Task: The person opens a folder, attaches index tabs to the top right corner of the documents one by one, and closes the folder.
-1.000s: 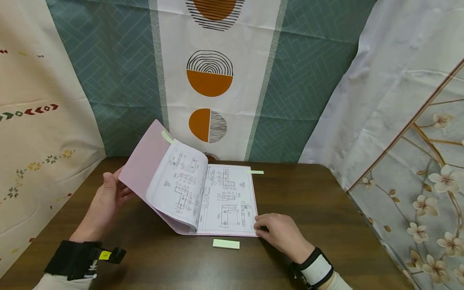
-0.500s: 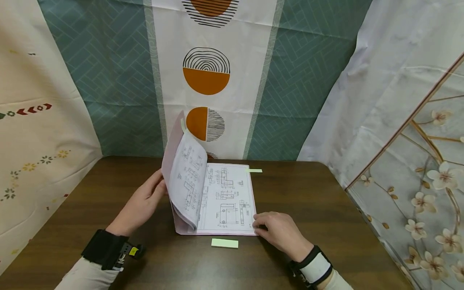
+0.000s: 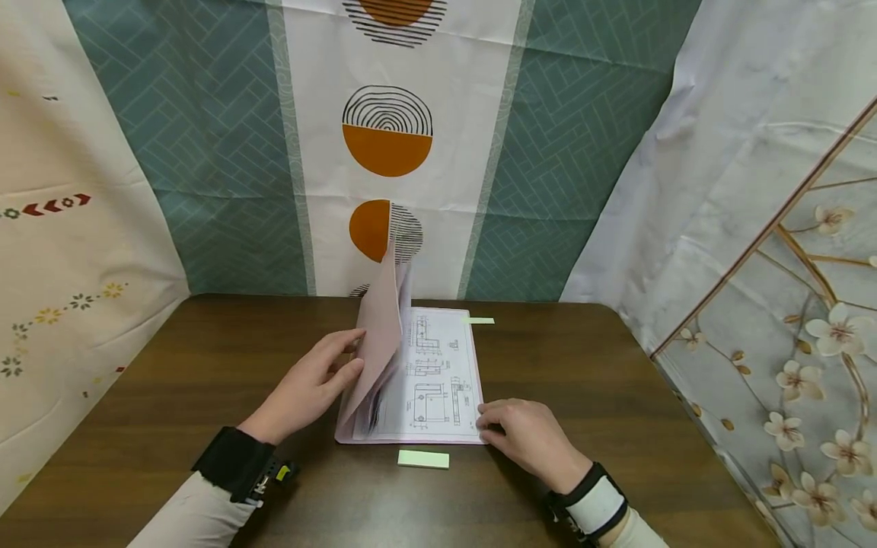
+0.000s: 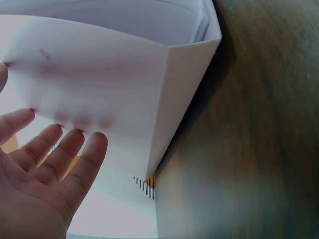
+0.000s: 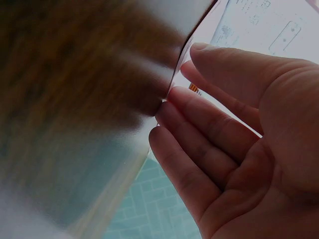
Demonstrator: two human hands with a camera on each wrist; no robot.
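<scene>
A pink folder (image 3: 378,335) with pages inside lies on the table, its left cover and some leaves standing nearly upright. My left hand (image 3: 311,384) touches the outside of that cover with its fingertips, fingers spread and fairly straight, as the left wrist view shows. On the right side lies a flat page (image 3: 438,396) printed with technical drawings. At its lower right edge rests my right hand (image 3: 524,438), its fingertips (image 5: 172,97) and thumb touching the folder's border. A pale green tab (image 3: 482,320) sticks out from the page's upper right edge.
A pale green pad of sticky notes (image 3: 423,459) lies just in front of the folder on the brown wooden table (image 3: 575,365). Patterned cloths (image 3: 582,144) hang behind and at both sides of the table.
My left hand has moved right, swinging the cover and its leaves from leaning left to nearly upright. The fingers have gone from holding its edge to touching its outside. My right hand stays put.
</scene>
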